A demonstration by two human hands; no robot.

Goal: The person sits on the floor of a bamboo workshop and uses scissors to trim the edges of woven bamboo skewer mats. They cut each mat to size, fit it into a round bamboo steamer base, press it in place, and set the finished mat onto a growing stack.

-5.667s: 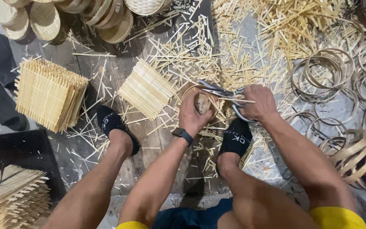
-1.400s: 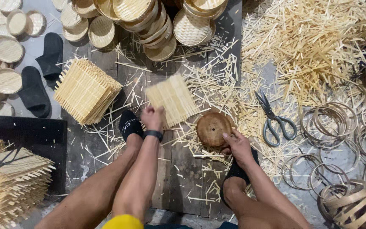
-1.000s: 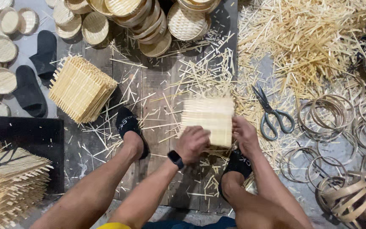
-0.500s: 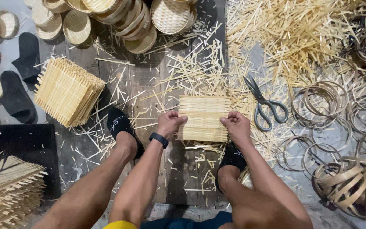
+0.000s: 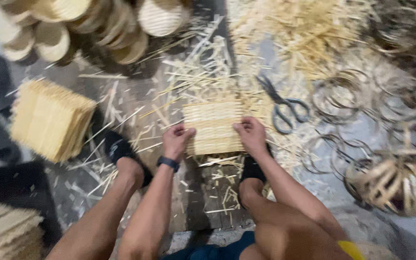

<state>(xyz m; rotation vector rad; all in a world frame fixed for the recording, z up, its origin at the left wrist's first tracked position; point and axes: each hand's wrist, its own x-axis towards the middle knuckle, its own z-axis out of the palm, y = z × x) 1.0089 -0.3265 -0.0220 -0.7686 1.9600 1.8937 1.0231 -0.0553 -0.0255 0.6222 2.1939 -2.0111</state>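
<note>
Since half a second ago little has shifted: both my hands remain on the woven bamboo mat (image 5: 213, 126), though the view has slid so the mat sits a bit higher and everything is blurred. My left hand (image 5: 176, 140) grips the mat's near left corner, fingers curled over the edge, a dark wristband (image 5: 168, 163) on that wrist. My right hand (image 5: 251, 135) pinches the near right corner in the same way. The mat lies flat on the dark wooden floor boards (image 5: 203, 202), between my two feet in black sandals (image 5: 121, 150), with loose bamboo splinters (image 5: 203, 72) scattered around and under it.

Just right of the mat lie the scissors (image 5: 285, 108), untouched, blades pointing away from me. Further right, thin bamboo rings (image 5: 343, 96) are spread out, and a bundle of wider hoops (image 5: 396, 180) sits near my right knee. To the left stands a stack of square mats (image 5: 49, 120), well apart from my hands. Round woven baskets (image 5: 121, 29) are piled at the far side.
</note>
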